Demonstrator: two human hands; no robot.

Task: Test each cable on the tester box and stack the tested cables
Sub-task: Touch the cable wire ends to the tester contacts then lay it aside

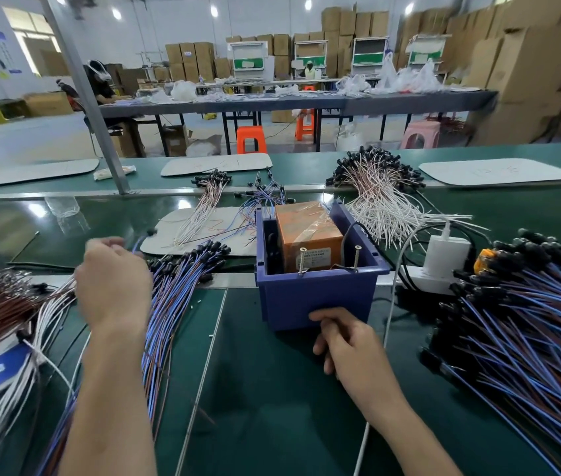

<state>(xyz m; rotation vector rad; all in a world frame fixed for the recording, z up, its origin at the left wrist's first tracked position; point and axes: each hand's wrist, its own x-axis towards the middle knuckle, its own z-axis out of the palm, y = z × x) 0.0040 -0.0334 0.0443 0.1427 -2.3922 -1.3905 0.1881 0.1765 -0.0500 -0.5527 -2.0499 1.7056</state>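
Both forearms reach up from the near edge. Left hand [114, 280]: back to the camera, fingers curled over, grasping one blue cable [137, 242] whose black end stands just beyond the knuckles. Under and just right of that hand lies the stack [182, 280] of blue cables, black ends pointing away. Right hand [347, 341]: thumb against the front wall of the box [320, 297], fingers curled under. Whether they hold anything cannot be told.

The box sits just ahead of the right hand, with the orange tester [306, 231] inside and two screws [303, 261] upright at its near rim. A large heap [529, 321] of blue cables lies well to the right of the right hand, judged untested. White cables [42, 310] lie left of the left hand.

Judged step: a single cable is being laid on or lifted from the stack.

Risks noted:
- Stack and white cables touch at the left wrist. A careless sweep would mix or tangle the lots.
- The held cable could drag neighbours out of the stack.
- A white lead [392, 304] runs past the right wrist toward the strip [426, 281]. A snag could cut power.
- Pushing with the thumb could shift the box.
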